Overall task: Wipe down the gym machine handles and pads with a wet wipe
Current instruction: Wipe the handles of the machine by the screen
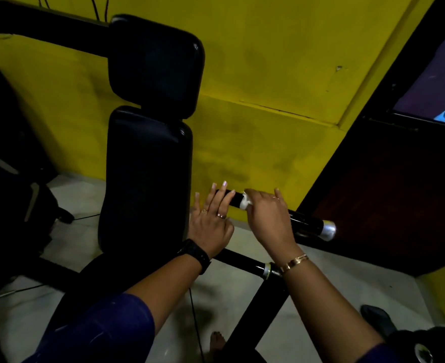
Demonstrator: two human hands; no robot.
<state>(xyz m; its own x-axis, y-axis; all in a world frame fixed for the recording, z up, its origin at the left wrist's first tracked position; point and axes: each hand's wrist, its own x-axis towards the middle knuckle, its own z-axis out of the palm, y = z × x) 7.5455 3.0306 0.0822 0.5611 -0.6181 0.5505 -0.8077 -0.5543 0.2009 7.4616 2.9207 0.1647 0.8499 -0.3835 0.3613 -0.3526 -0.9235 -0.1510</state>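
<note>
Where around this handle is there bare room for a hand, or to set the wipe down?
Free: the handle stretch between the right hand and the silver end cap; the floor tiles between the lower bar and the dark panel. Crowded: the inner end, where the left hand and wet wipe meet.

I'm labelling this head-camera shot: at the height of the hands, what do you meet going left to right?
Along that line: back pad → left hand → wet wipe → right hand → handle → silver end cap.
</note>
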